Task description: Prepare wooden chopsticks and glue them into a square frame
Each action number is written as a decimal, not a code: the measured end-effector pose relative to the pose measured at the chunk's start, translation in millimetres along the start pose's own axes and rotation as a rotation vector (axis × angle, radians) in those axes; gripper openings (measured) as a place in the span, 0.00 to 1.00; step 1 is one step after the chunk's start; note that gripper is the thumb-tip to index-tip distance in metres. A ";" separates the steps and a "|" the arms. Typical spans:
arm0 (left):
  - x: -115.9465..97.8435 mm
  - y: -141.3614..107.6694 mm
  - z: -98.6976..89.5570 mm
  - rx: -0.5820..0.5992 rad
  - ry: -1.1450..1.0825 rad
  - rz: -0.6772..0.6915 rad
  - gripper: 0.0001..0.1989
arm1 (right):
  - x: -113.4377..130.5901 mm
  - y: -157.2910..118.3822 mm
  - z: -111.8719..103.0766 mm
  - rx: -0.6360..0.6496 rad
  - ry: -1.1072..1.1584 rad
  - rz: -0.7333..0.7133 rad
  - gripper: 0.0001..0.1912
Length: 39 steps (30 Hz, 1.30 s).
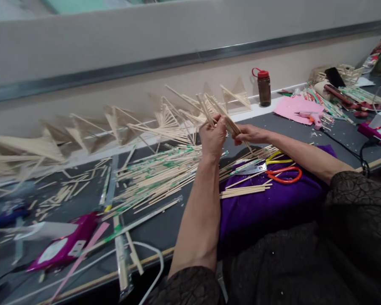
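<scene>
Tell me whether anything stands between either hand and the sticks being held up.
Nothing visible does: the left hand and right hand are both on the wooden sticks. The scissors lie nearer the body, out of the way.

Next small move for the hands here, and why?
Probably let the left hand take the held sticks alone, freeing the right hand for the glue gun. Both hands are on the sticks, and the glue gun lies on a pink sheet over on the right. Whether any joint needs glue is too small to tell.
</scene>
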<state>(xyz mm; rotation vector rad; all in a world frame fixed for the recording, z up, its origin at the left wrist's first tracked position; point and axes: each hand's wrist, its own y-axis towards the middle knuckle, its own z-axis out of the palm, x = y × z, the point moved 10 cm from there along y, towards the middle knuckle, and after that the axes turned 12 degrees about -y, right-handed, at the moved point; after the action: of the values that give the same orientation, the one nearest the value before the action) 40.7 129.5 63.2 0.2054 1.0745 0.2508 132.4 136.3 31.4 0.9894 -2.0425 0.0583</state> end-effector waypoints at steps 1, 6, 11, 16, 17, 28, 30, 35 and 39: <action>0.3 -2.1 3.6 0.045 0.022 0.022 0.16 | -0.9 0.0 1.9 0.004 0.026 -0.002 0.05; 13.8 -6.9 10.4 0.111 -0.043 -0.005 0.19 | -2.9 -5.7 1.5 -0.013 0.151 -0.001 0.05; 31.7 -9.7 14.9 0.090 0.020 -0.057 0.18 | -15.4 -12.5 -0.1 -0.064 0.225 0.025 0.04; 37.5 -17.8 21.5 0.160 0.150 -0.025 0.14 | -25.4 -12.0 1.8 -0.103 0.147 0.041 0.04; 38.4 -18.7 20.0 0.152 0.154 -0.029 0.13 | -23.9 -11.8 1.9 -0.105 0.121 0.033 0.04; 31.9 -18.3 12.5 0.104 0.113 -0.056 0.07 | -8.3 -11.4 6.3 -0.059 0.020 0.093 0.03; 30.1 -16.1 7.1 0.084 0.166 -0.035 0.08 | -10.5 -11.9 3.7 -0.079 0.008 0.156 0.03; 39.3 -12.2 0.8 0.125 0.216 -0.087 0.17 | -14.7 -12.9 -4.5 -0.147 0.138 0.235 0.08; 46.5 -13.7 5.1 0.195 0.233 -0.115 0.22 | -22.4 -13.8 -6.7 -0.150 0.120 0.257 0.06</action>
<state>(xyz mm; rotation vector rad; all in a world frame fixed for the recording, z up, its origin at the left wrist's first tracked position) 67.6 130.1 22.6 0.2926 1.3385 0.0663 153.5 143.2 15.8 0.6134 -2.0198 0.0961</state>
